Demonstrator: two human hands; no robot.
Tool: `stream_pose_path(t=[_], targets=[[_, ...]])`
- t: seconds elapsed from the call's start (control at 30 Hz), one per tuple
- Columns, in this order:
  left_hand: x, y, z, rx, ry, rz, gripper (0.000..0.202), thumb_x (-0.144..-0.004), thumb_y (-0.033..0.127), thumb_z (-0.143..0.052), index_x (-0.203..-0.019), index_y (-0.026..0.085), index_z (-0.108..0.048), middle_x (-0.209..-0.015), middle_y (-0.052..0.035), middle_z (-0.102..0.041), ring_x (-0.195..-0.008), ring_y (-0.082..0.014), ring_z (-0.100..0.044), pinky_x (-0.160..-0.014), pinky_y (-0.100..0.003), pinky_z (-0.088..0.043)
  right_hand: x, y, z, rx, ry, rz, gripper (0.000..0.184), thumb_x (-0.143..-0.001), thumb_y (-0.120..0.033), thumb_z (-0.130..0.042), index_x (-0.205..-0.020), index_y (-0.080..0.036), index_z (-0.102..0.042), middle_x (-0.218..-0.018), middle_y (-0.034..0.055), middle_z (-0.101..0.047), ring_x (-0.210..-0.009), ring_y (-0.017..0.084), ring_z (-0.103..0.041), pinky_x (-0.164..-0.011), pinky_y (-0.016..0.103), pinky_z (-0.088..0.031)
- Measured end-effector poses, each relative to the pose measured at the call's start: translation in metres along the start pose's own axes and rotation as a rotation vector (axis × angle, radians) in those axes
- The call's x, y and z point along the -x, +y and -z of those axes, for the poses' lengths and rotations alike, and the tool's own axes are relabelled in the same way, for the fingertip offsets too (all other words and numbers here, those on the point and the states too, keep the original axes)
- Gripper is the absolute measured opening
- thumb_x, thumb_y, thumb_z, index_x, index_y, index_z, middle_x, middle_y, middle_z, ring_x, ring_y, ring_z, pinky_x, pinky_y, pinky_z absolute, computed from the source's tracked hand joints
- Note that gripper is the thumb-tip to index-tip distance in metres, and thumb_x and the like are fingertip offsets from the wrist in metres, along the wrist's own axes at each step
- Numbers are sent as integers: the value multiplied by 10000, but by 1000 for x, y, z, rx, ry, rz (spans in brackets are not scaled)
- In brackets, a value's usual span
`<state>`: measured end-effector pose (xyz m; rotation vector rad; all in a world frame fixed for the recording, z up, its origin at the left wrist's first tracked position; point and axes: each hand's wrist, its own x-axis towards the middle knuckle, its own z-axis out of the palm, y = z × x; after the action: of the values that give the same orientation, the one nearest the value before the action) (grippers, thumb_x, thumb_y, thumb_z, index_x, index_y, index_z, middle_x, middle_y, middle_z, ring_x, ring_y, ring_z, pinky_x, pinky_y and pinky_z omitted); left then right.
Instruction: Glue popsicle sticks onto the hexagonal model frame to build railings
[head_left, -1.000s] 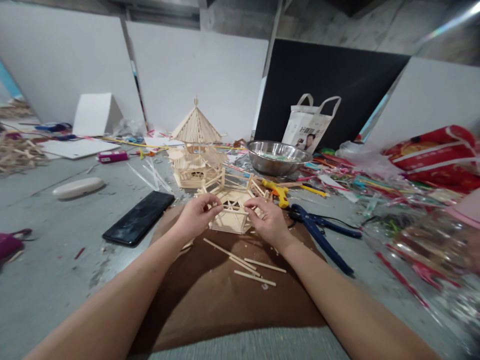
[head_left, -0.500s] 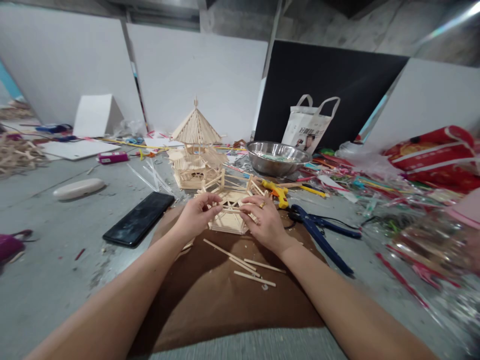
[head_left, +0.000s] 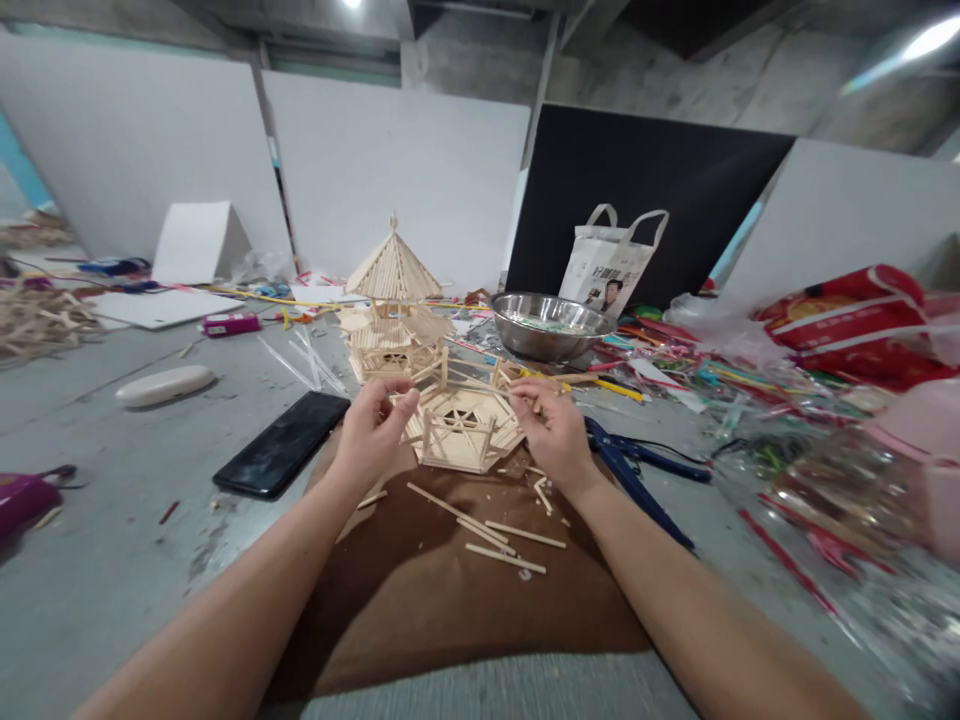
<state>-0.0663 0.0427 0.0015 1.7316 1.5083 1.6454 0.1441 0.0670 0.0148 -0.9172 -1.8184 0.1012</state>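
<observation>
A hexagonal frame of thin wooden sticks [head_left: 463,430] rests on the far end of a brown mat [head_left: 450,590]. My left hand [head_left: 373,432] grips the frame's left side, fingers curled round its rail. On the right side my right hand [head_left: 553,432] pinches the rim with closed fingers. Several loose sticks [head_left: 495,530] lie on the mat just in front of the frame. Behind the frame stands a finished stick pavilion [head_left: 391,305] with a pointed roof.
A black phone [head_left: 281,442] lies left of the mat, blue-handled cutters [head_left: 637,480] to its right. A steel bowl [head_left: 551,325], a white tote bag [head_left: 611,262], red sacks [head_left: 855,320] and coloured scraps crowd the right. A white oval object [head_left: 165,385] lies at left.
Both hands moved apart from the frame's middle to its left and right sides. The head tilted slightly, shifting the scene down in view.
</observation>
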Motion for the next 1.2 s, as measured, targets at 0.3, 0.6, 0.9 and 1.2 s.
stream_pose_path(t=[0.3,0.6,0.9,1.2], targets=[[23,47,-12,80,-285,149,262,-708,356,-522,-827,147,-626,-744,-23,-625,-677,-129,-523,-639,-231,-391,16,-18,19,-396,-189,-387,201,-759,-351,-486,-755,-160,-546,-594,-17,-549,-476,81,-479,-474,208,-403],[55,60,-36,409,-244,289,307,-745,433,-467,-675,144,-548,-416,59,-374,-392,-56,-343,-391,-179,-266,44,-37,22,-295,-424,-258,239,-803,-347,-424,-834,-168,-578,-631,-12,-589,-554,93,-527,-542,203,-421],[64,41,-42,280,-398,192,300,-760,391,-447,-587,148,-478,-470,47,-415,-451,-66,-383,-457,-181,-310,-20,64,46,609,-350,-531,217,-751,-274,-450,-828,-162,-620,-847,78,-649,-793,195,-582,-686,285,-405],[76,45,-43,15,-708,-160,236,-781,294,-435,-711,154,-612,-640,-23,-586,-588,-104,-491,-557,-192,-342,-42,125,6,773,-455,-754,271,-580,-305,-636,-789,-135,-660,-836,145,-651,-837,273,-578,-735,368,-378]])
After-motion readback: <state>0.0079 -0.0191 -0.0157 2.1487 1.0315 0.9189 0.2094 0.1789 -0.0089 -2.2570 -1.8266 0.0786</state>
